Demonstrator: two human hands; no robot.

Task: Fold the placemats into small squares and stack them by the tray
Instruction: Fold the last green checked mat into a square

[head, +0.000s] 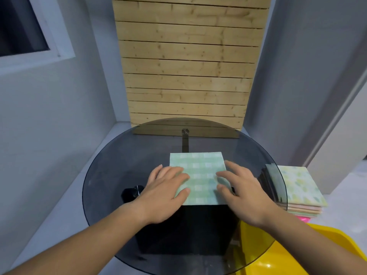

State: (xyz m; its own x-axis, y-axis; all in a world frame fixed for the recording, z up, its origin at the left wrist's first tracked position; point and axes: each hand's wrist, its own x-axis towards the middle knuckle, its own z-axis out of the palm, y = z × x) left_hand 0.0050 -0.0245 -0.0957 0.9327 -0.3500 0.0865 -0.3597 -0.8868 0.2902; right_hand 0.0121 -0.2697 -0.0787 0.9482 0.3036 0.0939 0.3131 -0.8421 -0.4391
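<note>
Nearest you, past the table's (119,155) near right edge, a yellow tray (327,247) shows only in part; what it holds cannot be told. Your left hand (166,187) and right hand (240,187) lie flat, fingers straight, gripping nothing, pressing a green checked placemat (200,171) at the table's middle. It looks thin, light and soft, likely to slide on glass; pinch it at a corner or free edge. Farther right, beyond the table's right edge, sits a stack (297,187) of folded mats.
</note>
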